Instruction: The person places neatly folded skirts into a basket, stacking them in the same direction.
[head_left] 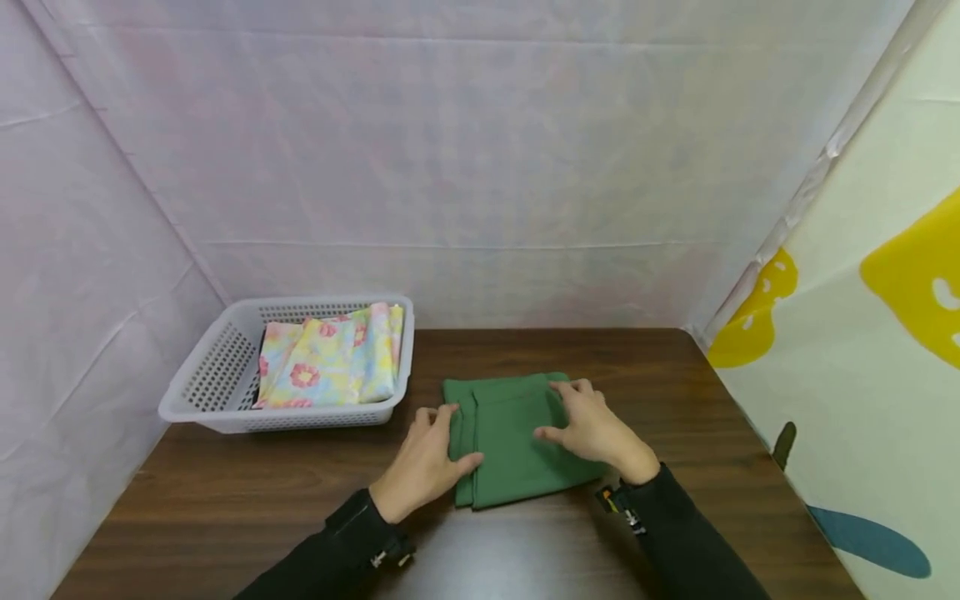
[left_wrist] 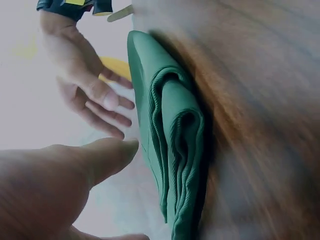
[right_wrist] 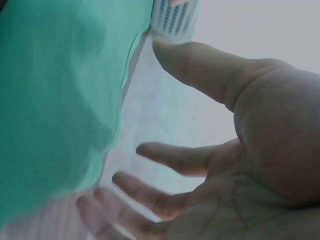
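Observation:
A green cloth (head_left: 517,442), folded into a flat layered bundle, lies on the brown table. In the left wrist view the folded layers of the cloth (left_wrist: 170,115) show along its edge. My left hand (head_left: 423,467) is at the cloth's left side, thumb and fingers spread apart at its edge. Over the cloth's right part is my right hand (head_left: 596,425), its fingers parted and loosely bent. In the right wrist view the right hand (right_wrist: 215,165) has nothing between thumb and fingers, with the green fabric (right_wrist: 55,100) beside them.
A white perforated basket (head_left: 202,392) stands at the back left of the table (head_left: 675,392), holding folded flowered cloth (head_left: 322,358) in pastel colours. White sheeting (head_left: 465,150) hangs behind the table, and a sheet with yellow shapes (head_left: 750,317) hangs on the right.

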